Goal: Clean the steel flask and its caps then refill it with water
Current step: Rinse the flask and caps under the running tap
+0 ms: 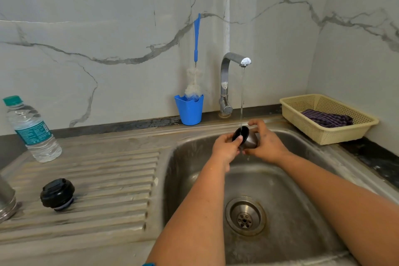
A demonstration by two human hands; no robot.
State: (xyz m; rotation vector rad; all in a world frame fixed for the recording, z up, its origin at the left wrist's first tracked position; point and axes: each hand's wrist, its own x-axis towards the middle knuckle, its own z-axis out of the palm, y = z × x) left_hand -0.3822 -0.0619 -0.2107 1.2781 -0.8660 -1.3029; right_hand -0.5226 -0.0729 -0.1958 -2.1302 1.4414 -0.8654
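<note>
Over the sink (194,147), both hands hold the steel cap: left hand (225,149) pinches its black rim, right hand (266,143) cups its body. The steel cap (246,138) lies tilted, mouth facing up-left under the tap's stream (241,97).

Sink basin (302,211) open below — tap (228,75) behind, basket (323,136) right, black cap (57,193) on drainboard (108,179) left.

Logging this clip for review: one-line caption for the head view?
Both hands, left hand and right hand, hold the steel cup cap under the running tap over the sink.
</note>
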